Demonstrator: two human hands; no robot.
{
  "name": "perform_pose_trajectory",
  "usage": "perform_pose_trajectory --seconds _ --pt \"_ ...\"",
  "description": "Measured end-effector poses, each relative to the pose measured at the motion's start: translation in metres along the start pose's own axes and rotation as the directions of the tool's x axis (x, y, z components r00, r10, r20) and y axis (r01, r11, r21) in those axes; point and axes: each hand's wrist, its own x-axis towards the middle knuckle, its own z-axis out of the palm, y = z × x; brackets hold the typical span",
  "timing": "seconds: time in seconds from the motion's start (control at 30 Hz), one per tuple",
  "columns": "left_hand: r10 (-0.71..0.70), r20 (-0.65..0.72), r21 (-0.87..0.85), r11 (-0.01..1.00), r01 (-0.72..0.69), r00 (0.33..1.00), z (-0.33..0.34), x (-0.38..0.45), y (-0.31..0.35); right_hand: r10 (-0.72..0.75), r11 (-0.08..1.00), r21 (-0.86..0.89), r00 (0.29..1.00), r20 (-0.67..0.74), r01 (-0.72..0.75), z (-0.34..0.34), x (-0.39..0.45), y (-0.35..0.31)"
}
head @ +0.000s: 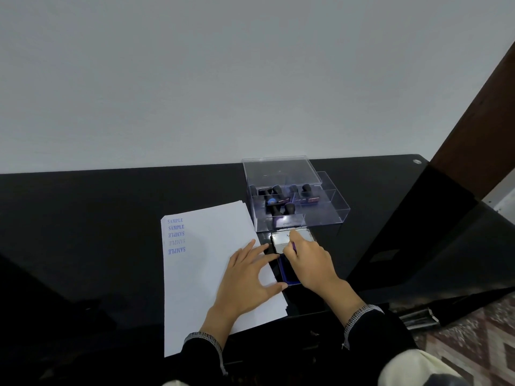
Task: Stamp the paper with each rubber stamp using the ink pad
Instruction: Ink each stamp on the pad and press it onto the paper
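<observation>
A white sheet of paper [206, 260] lies on the black table, with several blue "SAMPLE" prints [176, 235] down its left edge. To its right is the open ink pad [288, 273], its blue surface showing and its lid [303, 235] folded back. My left hand [245, 277] rests flat on the paper's right side, fingers spread, fingertips touching the pad's left edge. My right hand [309, 263] hovers over the pad with fingers curled round a small rubber stamp [294, 247]; only a purple sliver of it shows. More black-handled stamps [281, 199] sit in a clear plastic box [328, 213].
The clear box stands just behind the ink pad with its lid [278, 169] raised. A white wall rises behind the table. A dark wooden panel [473, 140] stands at the right, and patterned floor [479, 346] lies beyond the table's right end.
</observation>
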Motion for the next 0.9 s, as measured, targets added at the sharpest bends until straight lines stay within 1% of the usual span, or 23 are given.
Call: perform_pose_trajectory --seconds 0.17,0.37,0.6,0.7,0.77,0.8,0.83,0.87,0.9 --pt "-0.002 0.005 0.003 1.0 0.002 1.0 0.0 0.0 0.0 -0.009 1.0 -0.016 1.0 -0.03 0.009 0.007 -0.009 0.004" --pt "-0.002 0.015 0.008 1.0 0.002 1.0 0.0 0.0 0.0 -0.002 1.0 0.002 0.999 0.041 0.002 -0.002 0.01 -0.001" --pt "0.001 0.016 -0.004 1.0 -0.001 1.0 -0.001 0.001 0.0 -0.016 1.0 0.027 0.999 0.042 0.015 -0.003 0.009 0.002" --pt "0.008 -0.002 -0.03 1.0 -0.008 1.0 -0.002 0.0 0.0 0.023 0.997 0.078 0.999 0.049 -0.027 -0.005 0.012 0.003" --pt "-0.007 -0.03 -0.109 0.994 0.004 1.0 -0.002 0.0 0.0 0.084 0.991 0.104 0.996 0.027 -0.087 -0.008 0.014 0.006" --pt "-0.032 -0.053 -0.189 0.982 0.021 0.998 -0.003 -0.001 0.001 0.128 0.98 0.157 0.992 -0.005 -0.125 -0.01 0.015 0.007" --pt "-0.065 -0.082 -0.294 0.955 0.038 0.995 -0.005 -0.002 0.001 0.186 0.948 0.272 0.982 -0.043 -0.167 -0.011 0.016 0.007" --pt "-0.1 -0.123 -0.404 0.914 0.042 0.987 -0.007 -0.002 0.001 0.261 0.864 0.46 0.963 -0.063 -0.204 -0.012 0.016 0.005" --pt "-0.145 -0.173 -0.508 0.861 0.039 0.974 -0.008 -0.002 0.001 0.34 0.698 0.681 0.939 -0.044 -0.221 -0.013 0.015 0.003"
